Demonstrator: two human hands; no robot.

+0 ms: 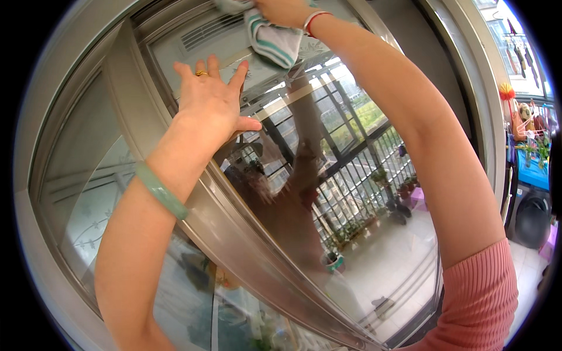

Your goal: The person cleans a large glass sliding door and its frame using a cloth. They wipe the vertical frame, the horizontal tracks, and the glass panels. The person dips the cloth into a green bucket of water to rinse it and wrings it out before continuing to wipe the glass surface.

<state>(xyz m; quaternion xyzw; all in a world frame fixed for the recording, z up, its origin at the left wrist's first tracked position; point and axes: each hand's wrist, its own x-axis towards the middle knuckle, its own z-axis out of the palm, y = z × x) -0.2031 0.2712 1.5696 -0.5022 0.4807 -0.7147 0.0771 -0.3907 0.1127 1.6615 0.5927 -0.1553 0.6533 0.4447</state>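
Note:
My right hand is raised at the top of the view, closed on a white cloth with green stripes. Part of that hand is cut off by the upper edge. The cloth hangs against the upper part of a glass door pane. Lower and to the left, my left hand is spread against the door near its metal frame, fingers apart and holding nothing. It wears a gold ring, with a green bangle on the forearm.
The pane reflects a railing, potted plants and a tiled floor. A second glass panel stands at the left. Beyond the door frame on the right are a dark appliance, a blue container and hanging items.

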